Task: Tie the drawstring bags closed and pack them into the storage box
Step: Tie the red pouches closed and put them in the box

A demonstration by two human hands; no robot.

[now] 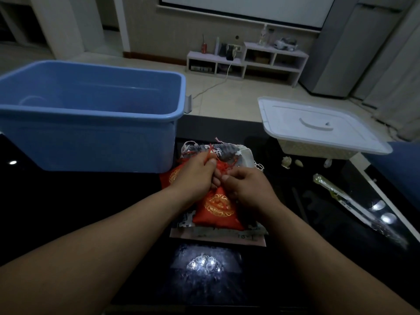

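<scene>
Both hands are bunched at the neck of the shiny red drawstring bag (218, 210), the one with the round gold embroidered emblem. The left hand (195, 176) has its fingers (212, 163) pinching the thin red cord (211, 153) just above the mouth, and the right hand (247, 188) has its fingers curled round the gathered fabric right beside it. The bag lies on a small pile of soft pouches, with a grey patterned pouch (223, 151) behind it, on the glossy black table (68, 201). The smooth blue plastic storage box (91, 144), rectangular with rounded corners, stands just left of the pile.
</scene>
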